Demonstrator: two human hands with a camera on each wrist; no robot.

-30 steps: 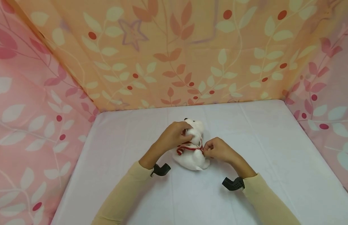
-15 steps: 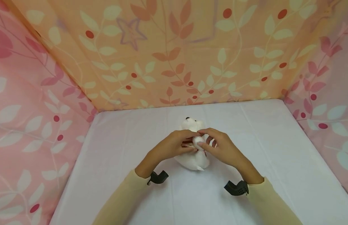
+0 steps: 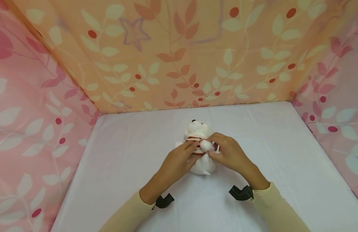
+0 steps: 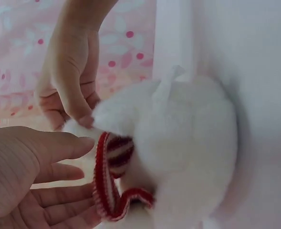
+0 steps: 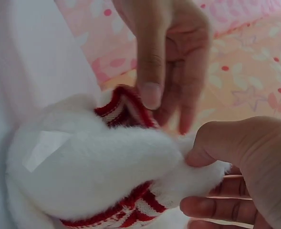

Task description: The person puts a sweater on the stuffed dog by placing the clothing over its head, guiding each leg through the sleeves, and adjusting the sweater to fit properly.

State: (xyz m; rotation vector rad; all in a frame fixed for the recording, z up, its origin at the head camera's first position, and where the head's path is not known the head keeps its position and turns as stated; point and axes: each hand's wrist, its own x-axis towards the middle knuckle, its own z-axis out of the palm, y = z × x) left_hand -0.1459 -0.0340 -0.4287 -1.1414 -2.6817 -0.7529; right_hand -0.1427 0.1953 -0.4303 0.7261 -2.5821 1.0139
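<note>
A small white plush bear (image 3: 195,129) lies on the table, its dark nose toward the far side. Round its torso sits a red-and-white striped knit sweater (image 4: 100,176), whose hem stands loose from the fur. My right hand (image 3: 229,152) pinches a white paw (image 5: 204,177) between thumb and fingers, on the bear's right side in the head view. At the other side, my left hand (image 3: 175,160) touches the sweater's edge with fingers fairly straight and the thumb apart from them. Part of the sweater is hidden behind both hands.
A white sheet (image 3: 124,138) covers the table. An orange leaf-print curtain (image 3: 173,64) hangs along the far edge, with pink curtains (image 3: 28,129) at both sides. Black wrist cameras (image 3: 165,201) stick out below both hands.
My left hand has come down from the bear's upper body to the sweater's lower part. My right hand has moved up from the sweater edge to the paw. The sweater now lies straighter round the torso.
</note>
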